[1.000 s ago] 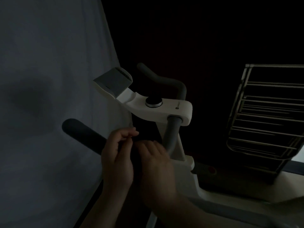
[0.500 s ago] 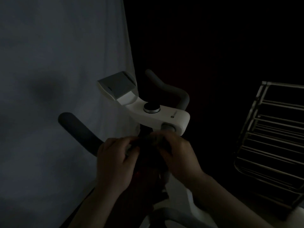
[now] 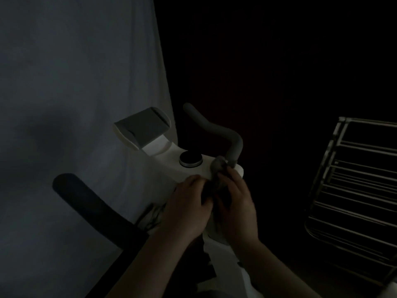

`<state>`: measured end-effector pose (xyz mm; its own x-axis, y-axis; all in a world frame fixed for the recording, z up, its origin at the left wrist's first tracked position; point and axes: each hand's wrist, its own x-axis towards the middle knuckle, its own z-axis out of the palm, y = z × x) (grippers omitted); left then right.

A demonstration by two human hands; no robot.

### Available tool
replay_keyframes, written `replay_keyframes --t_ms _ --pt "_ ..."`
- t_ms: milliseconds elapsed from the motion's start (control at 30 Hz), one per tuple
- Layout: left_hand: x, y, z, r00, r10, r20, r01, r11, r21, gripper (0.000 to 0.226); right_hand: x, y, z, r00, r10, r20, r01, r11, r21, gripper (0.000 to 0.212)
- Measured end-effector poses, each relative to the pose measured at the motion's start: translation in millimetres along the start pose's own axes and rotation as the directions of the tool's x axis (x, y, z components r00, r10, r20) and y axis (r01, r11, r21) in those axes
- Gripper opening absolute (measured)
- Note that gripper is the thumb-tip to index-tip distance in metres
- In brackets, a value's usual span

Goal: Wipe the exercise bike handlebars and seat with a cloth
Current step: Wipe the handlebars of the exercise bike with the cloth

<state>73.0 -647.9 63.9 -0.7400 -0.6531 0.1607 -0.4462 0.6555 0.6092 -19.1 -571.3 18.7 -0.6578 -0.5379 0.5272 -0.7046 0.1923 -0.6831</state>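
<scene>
The room is very dark. A white exercise bike console (image 3: 171,162) carries a round black knob (image 3: 190,159) and a grey tablet holder (image 3: 142,125). A grey right handlebar (image 3: 217,127) curves up behind it; a dark left handlebar (image 3: 90,203) runs down to the left. My left hand (image 3: 184,209) and my right hand (image 3: 236,205) meet at the console's near right end. Both grip a dark grey cloth (image 3: 218,168) bunched between them, its top touching the base of the right handlebar. The seat is out of view.
A pale fabric sheet (image 3: 75,82) hangs along the left. A metal wire rack (image 3: 354,186) stands at the right. The bike's white frame (image 3: 223,265) drops below my hands. The background behind the bike is black.
Both hands have moved up and right with the cloth, from under the console's front to its right end by the handlebar base. The view has shifted, so the rack sits further right.
</scene>
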Motion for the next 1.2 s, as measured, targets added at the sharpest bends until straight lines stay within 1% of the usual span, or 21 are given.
replay_keyframes --t_ms 67,167,267,333,367,400,467,533,567,633,667,733,767,800,867,900,933,967,1033,1100,1200 --pt "2.6 -4.6 0.4 0.999 0.014 0.051 -0.014 1.000 -0.011 0.041 16.5 4.1 2.1 0.995 -0.074 0.073 0.080 0.992 -0.093 0.048" --pt "-0.2 -7.8 -0.7 0.990 0.049 0.130 -0.049 0.999 -0.003 0.045 41.7 4.9 -5.9 0.989 -0.057 0.140 0.095 0.954 -0.285 0.046" --pt "0.3 -7.0 -1.1 0.985 0.046 0.163 -0.057 0.996 0.064 0.054 26.0 0.1 -3.5 0.975 -0.058 0.216 0.132 0.928 -0.349 0.056" --pt "1.5 -6.7 1.2 0.983 0.054 0.176 -0.060 0.998 0.029 0.059 31.2 8.2 -9.0 0.956 -0.072 0.284 0.182 0.907 -0.381 0.058" --pt "0.5 -6.2 1.7 0.981 0.063 0.182 -0.067 0.998 0.014 0.058 41.9 14.2 -13.3 0.955 -0.047 0.293 0.162 0.909 -0.383 0.056" --pt "-0.8 -7.4 2.5 0.981 0.066 0.185 -0.071 0.997 0.018 0.057 52.7 18.3 -16.9 0.958 0.006 0.286 0.104 0.924 -0.368 0.053" --pt "-2.9 -10.8 4.4 0.982 0.074 0.175 -0.080 0.996 0.027 0.055 58.7 18.4 -15.7 0.967 0.100 0.233 -0.034 0.962 -0.271 0.051" --pt "-2.7 -11.0 4.3 0.986 0.071 0.153 -0.072 0.997 0.002 0.054 46.6 13.5 -5.7 0.974 0.124 0.190 -0.087 0.978 -0.190 0.053" --pt "-2.0 -10.0 3.9 0.987 0.066 0.146 -0.065 0.998 -0.011 0.054 42.2 13.7 -2.2 0.974 0.107 0.199 -0.066 0.977 -0.203 0.054" --pt "-0.3 -10.1 3.4 0.988 0.053 0.146 -0.045 0.998 -0.052 0.052 55.2 22.1 -2.0 0.962 0.044 0.271 0.019 0.974 -0.227 0.055" --pt "0.0 -9.6 3.5 0.988 0.053 0.145 -0.044 0.997 -0.062 0.049 67.4 25.6 -4.9 0.951 0.047 0.305 0.022 0.976 -0.218 0.054" --pt "-0.5 -8.9 6.1 0.993 0.045 0.105 -0.038 0.997 -0.070 0.046 81.4 28.7 -12.2 0.935 0.067 0.349 -0.003 0.984 -0.179 0.052" --pt "0.4 -7.2 6.7 0.998 0.020 0.057 -0.015 0.995 -0.096 0.046 78.9 28.8 -14.8 0.936 0.053 0.348 0.000 0.988 -0.151 0.053" --pt "3.6 -5.4 7.7 1.000 -0.018 -0.007 0.017 0.990 -0.138 0.043 71.7 28.7 -16.5 0.935 0.016 0.354 0.033 0.991 -0.131 0.054" --pt "12.2 -0.1 11.3 0.986 -0.077 -0.147 0.050 0.982 -0.181 0.035 57.3 31.1 -22.2 0.908 -0.082 0.410 0.166 0.971 -0.172 0.059" --pt "17.9 2.8 14.6 0.973 -0.091 -0.214 0.057 0.985 -0.163 0.033 58.9 36.3 -24.3 0.886 -0.125 0.446 0.238 0.949 -0.207 0.063" --pt "24.0 4.6 19.0 0.960 -0.099 -0.263 0.065 0.989 -0.136 0.032 67.5 41.9 -25.6 0.870 -0.147 0.471 0.279 0.934 -0.223 0.065" --pt "29.3 7.0 22.7 0.949 -0.117 -0.293 0.086 0.990 -0.115 0.032 79.7 46.2 -25.6 0.861 -0.148 0.487 0.284 0.933 -0.220 0.064" --pt "35.9 6.7 27.7 0.931 -0.166 -0.325 0.147 0.986 -0.082 0.034 101.9 51.1 -22.7 0.858 -0.144 0.493 0.270 0.943 -0.196 0.056" --pt "37.9 1.1 28.2 0.916 -0.207 -0.344 0.189 0.978 -0.086 0.036 108.5 53.0 -15.4 0.857 -0.177 0.485 0.299 0.936 -0.187 0.053" --pt "35.5 -3.9 24.3 0.900 -0.277 -0.337 0.204 0.950 -0.237 0.037 100.3 56.9 -9.0 0.866 -0.224 0.448 0.335 0.923 -0.187 0.059"
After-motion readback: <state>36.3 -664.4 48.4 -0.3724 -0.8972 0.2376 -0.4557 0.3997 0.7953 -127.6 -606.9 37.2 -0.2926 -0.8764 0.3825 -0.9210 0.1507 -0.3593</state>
